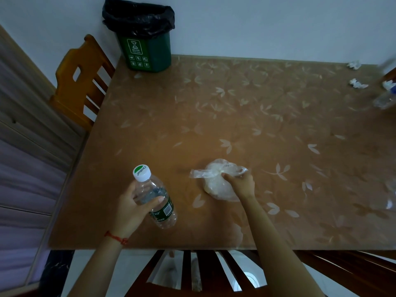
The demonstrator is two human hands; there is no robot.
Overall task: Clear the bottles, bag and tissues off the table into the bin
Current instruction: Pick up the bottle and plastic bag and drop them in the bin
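A person is leaning over a brown leaf-patterned surface (246,108), both arms reaching out. The left hand (132,209) is curling round a clear water bottle (154,197) with a white-and-green cap and dark green label, tilting it above the near left part of the surface. The right hand (241,183) is pinching the gathered top of a clear plastic bag (216,185) — a pale round bundle lying on the surface just right of the bottle. A green bin (146,51) lined with a black bag is standing on the far left corner against the wall. Two crumpled tissues (356,83) are lying near the far right edge, with a second bottle (384,99) — blurred at the frame's border — just beside them. A wooden chair (81,82) is standing at the left side of the surface.
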